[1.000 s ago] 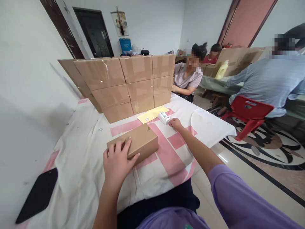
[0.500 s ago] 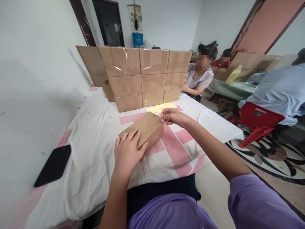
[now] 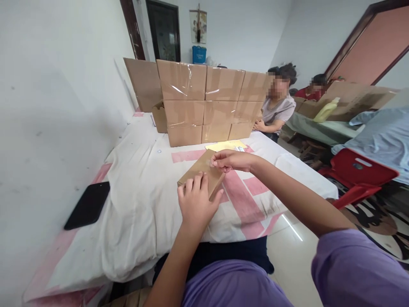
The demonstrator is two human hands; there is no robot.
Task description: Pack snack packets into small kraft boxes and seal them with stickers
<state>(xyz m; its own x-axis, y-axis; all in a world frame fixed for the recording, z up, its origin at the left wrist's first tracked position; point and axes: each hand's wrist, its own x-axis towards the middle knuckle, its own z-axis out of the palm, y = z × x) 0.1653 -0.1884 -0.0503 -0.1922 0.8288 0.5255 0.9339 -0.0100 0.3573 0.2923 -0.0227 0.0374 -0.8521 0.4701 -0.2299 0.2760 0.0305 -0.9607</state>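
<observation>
A small brown cardboard box [image 3: 192,171] lies on the cloth-covered table in front of me. My left hand [image 3: 196,198] holds it, with the fingers across its top and the thumb along the near side. Over the far end of the top face, my right hand [image 3: 228,161] is closed in a pinch. A small clear piece [image 3: 209,163], which looks like a sticker or bit of tape, shows at its fingertips. Just beyond the box is a yellow sheet [image 3: 225,145], with a small pale item [image 3: 239,149] at its right end.
A wall of taped cardboard boxes [image 3: 204,113] stands at the back of the table. A black phone-like slab [image 3: 87,205] lies at the left. Beyond the right edge are a seated person [image 3: 279,106], a red chair [image 3: 364,166] and a yellow bottle [image 3: 326,110].
My right hand has moved from the box's right end to over its top, where the clear piece now shows. My left hand stays on the box. The whole view has shifted.
</observation>
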